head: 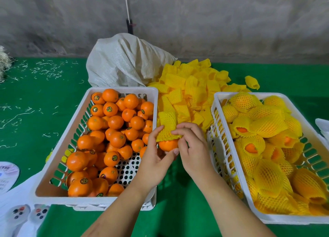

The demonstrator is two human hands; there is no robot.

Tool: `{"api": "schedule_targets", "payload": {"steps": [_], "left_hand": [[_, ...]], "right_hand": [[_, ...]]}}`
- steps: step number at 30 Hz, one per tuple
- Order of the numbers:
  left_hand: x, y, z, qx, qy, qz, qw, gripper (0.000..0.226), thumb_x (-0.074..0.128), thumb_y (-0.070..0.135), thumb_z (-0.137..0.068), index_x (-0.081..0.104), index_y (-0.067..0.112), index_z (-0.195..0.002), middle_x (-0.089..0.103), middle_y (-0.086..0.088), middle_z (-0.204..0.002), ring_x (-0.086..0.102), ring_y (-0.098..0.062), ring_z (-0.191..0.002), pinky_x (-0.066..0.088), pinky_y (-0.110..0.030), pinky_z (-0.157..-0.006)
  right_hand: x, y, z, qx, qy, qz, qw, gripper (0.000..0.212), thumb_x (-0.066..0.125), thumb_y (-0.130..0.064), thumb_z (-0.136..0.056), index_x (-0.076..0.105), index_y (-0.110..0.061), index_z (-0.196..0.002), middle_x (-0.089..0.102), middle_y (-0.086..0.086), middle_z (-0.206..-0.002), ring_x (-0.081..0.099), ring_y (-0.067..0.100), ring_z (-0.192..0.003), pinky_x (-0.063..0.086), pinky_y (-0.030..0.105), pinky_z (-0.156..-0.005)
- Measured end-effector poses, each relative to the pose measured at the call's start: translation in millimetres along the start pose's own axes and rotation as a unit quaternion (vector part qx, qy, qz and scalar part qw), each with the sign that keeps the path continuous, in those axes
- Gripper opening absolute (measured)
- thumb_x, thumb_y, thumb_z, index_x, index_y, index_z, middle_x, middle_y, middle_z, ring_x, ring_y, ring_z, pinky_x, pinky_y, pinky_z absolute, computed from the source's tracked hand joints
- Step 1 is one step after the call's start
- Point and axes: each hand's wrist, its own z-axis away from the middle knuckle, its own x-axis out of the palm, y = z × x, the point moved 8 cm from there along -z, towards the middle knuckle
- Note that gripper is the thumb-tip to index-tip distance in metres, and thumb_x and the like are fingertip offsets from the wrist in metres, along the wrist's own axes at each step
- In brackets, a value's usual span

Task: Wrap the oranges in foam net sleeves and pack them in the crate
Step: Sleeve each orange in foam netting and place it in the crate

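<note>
Between two crates I hold one orange [167, 145] with a yellow foam net sleeve [167, 125] pulled over its top half. My left hand [154, 158] cups the orange from below and pinches the sleeve's left edge. My right hand [191, 147] grips the sleeve's right edge. The white crate on the left [58, 158] holds many bare oranges [114, 122]. The white crate on the right [220, 122] is filled with sleeved oranges [267, 122].
A heap of loose yellow sleeves [192, 87] lies behind my hands, by a white woven sack [124, 64]. Green cloth [35, 103] covers the table, strewn with pale shreds. White plastic and a printed disc [8, 172] lie at the front left. A concrete wall stands behind.
</note>
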Motion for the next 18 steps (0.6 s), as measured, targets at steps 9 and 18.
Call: {"api": "schedule_targets", "payload": {"steps": [9, 18], "left_hand": [[-0.9, 6.3, 5.3, 0.029, 0.021, 0.025, 0.999, 0.059, 0.076, 0.02, -0.093, 0.042, 0.03, -0.141, 0.069, -0.005, -0.11, 0.068, -0.018, -0.095, 0.055, -0.028, -0.079], [2.3, 4.6, 7.6, -0.002, 0.006, 0.008, 1.0, 0.059, 0.079, 0.054, -0.087, 0.048, 0.042, -0.136, 0.061, 0.0, -0.128, 0.07, -0.027, -0.102, 0.06, -0.039, -0.081]], "right_hand": [[-9.5, -7.1, 18.9, -0.093, 0.063, 0.063, 0.992, 0.008, 0.069, -0.006, -0.08, 0.069, -0.005, -0.088, 0.063, 0.005, -0.09, 0.054, 0.022, -0.085, 0.039, 0.02, -0.08], [4.4, 50.1, 30.0, 0.275, 0.069, -0.211, 0.936, 0.021, 0.049, -0.024, -0.085, 0.066, -0.019, -0.096, 0.058, -0.004, -0.101, 0.058, -0.003, -0.089, 0.046, 0.015, -0.076]]}}
